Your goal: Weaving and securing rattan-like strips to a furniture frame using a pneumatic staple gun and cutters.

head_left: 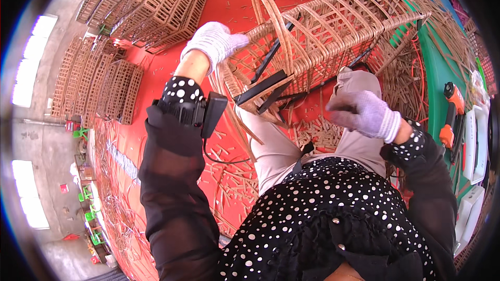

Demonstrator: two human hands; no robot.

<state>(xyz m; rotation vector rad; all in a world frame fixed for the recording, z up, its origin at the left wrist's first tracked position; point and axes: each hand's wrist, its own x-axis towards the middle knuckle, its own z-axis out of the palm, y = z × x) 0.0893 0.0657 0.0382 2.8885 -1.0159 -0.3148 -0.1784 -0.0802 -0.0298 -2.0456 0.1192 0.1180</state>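
A brown woven wicker basket (333, 34) with black straps and a looped handle (273, 21) lies tilted on its side in front of my knees. My left hand (211, 44), in a white knitted glove, is closed at the basket's left end, its thumb pointing along the rim. Loose flat strips (239, 119) hang down below that hand. Over my right knee, my right hand (364, 114), gloved too, has its fingers curled together with darkened fingertips. Whatever those fingers may hold is hidden.
Stacks of woven lattice panels (143, 5) stand at the upper left, more (96, 80) below them. Cut strip pieces (317, 132) litter the red floor. On the right, an orange-and-black power tool (452, 114) and white trays (475, 145) lie by a green surface (435, 67).
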